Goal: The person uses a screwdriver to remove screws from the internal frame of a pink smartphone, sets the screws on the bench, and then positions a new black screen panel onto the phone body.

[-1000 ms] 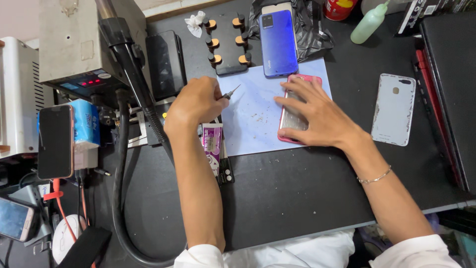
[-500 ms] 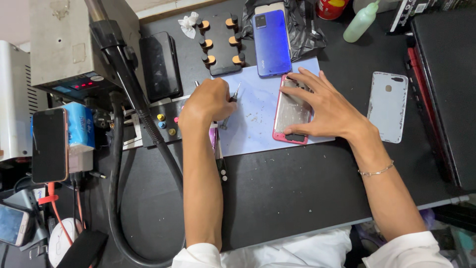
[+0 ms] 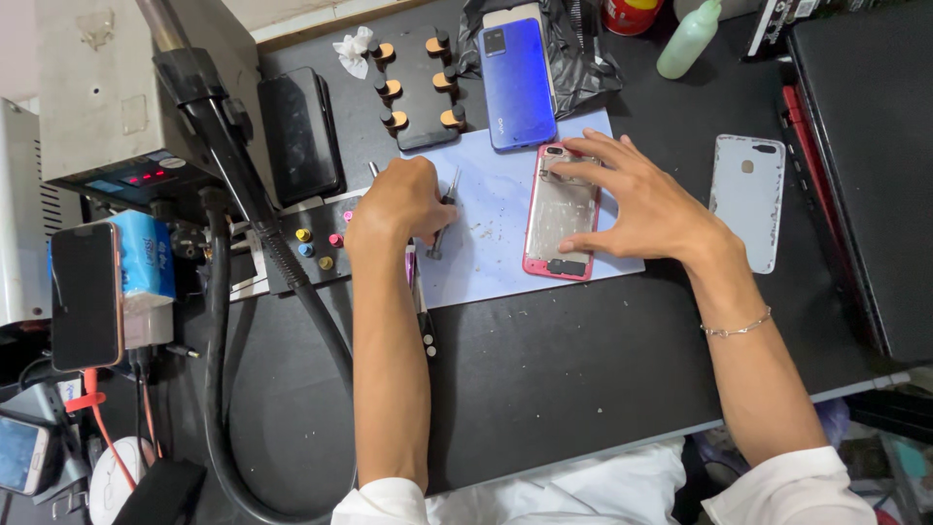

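1. Pink-framed phone point(image 3: 558, 216), opened with its inner metal side up, is lying on the pale blue mat point(image 3: 486, 248) near the middle of the black table point(image 3: 583, 369).
2. The right hand point(image 3: 641, 206) is resting on the phone from its 3 o'clock side; the fingers are spreading wide, with the fingertips point(image 3: 573, 148) touching the top edge and the thumb pressing near the lower edge.
3. The left hand point(image 3: 397, 209) is sitting at 9 o'clock from the phone, on the mat's left edge. Its fingers are curling together and pinching metal tweezers point(image 3: 443, 216), whose tips are pointing down onto the mat.
4. A blue phone point(image 3: 517, 83) is lying at 12 o'clock from the pink one, just beside it.
5. A white back cover point(image 3: 746, 199) is lying at 3 o'clock, well apart, past the right hand.
6. A black holder with orange-capped bottles point(image 3: 413, 87) is standing at 11 o'clock, and a green bottle point(image 3: 690, 41) at 1 o'clock.
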